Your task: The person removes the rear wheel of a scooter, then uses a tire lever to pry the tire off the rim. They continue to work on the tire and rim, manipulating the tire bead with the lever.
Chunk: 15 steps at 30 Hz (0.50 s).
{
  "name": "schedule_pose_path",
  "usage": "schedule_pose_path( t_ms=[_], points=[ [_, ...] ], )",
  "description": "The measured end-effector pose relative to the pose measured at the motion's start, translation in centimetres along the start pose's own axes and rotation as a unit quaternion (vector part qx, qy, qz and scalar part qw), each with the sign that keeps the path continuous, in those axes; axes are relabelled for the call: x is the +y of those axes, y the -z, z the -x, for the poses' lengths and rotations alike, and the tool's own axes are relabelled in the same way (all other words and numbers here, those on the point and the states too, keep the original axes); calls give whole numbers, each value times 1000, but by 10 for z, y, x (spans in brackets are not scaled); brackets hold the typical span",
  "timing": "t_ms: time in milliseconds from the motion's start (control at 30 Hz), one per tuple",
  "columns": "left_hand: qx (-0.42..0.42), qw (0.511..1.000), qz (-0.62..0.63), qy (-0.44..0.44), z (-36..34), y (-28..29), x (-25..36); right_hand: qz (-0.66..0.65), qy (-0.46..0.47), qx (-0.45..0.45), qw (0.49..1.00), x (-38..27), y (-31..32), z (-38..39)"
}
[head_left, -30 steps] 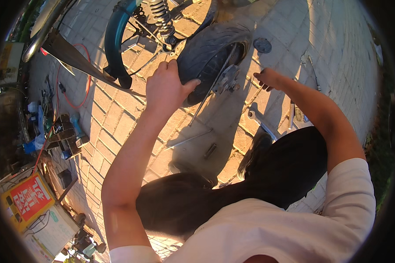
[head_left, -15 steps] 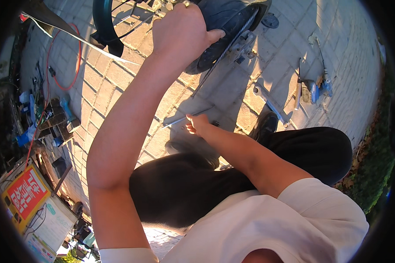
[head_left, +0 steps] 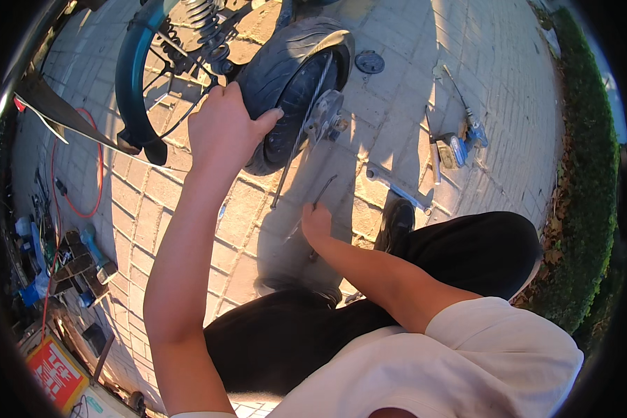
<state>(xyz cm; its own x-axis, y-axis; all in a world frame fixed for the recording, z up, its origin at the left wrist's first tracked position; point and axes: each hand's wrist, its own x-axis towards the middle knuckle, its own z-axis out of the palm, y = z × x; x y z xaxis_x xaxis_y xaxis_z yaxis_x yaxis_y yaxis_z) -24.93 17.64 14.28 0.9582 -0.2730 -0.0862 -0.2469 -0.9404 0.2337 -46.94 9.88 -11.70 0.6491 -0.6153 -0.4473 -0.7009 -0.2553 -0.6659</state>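
Note:
A black tyre [head_left: 254, 78] stands tilted on its wheel ahead of me, under a vehicle with a teal fender [head_left: 134, 76] and a coil spring [head_left: 203, 19]. My left hand [head_left: 223, 129] grips the tyre's near left side, thumb across the tread and fingers partly hidden beyond it. A long thin metal bar [head_left: 285, 171] lies along the wheel's right face, beside the metal hub part [head_left: 325, 115]. My right hand [head_left: 317, 224] is closed round a slim metal lever [head_left: 324, 187], whose bent tip points up toward the wheel without touching it.
On the paving to the right lie a wrench [head_left: 400, 189], a long-handled tool [head_left: 435, 153] and a blue power tool [head_left: 460, 148]. A round dark piece [head_left: 369, 63] lies beyond the wheel. Left are a red hose [head_left: 102, 174] and a tool tray [head_left: 73, 268]. A hedge [head_left: 592, 181] borders the right.
My view has shifted, so the wheel shows lower and more fully. The lever in my right hand has turned from nearly level to pointing upward. My left hand stays on the tyre.

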Motion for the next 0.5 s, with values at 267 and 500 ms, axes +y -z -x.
schedule_pose_path(
  t_ms=[267,500],
  points=[
    [96,992,7,-82,-1,-3,-1,60,216,48,973,-100,170,-178],
    [101,991,-18,-83,11,-3,4,52,383,-109,916,-222,257,-212]
  ],
)
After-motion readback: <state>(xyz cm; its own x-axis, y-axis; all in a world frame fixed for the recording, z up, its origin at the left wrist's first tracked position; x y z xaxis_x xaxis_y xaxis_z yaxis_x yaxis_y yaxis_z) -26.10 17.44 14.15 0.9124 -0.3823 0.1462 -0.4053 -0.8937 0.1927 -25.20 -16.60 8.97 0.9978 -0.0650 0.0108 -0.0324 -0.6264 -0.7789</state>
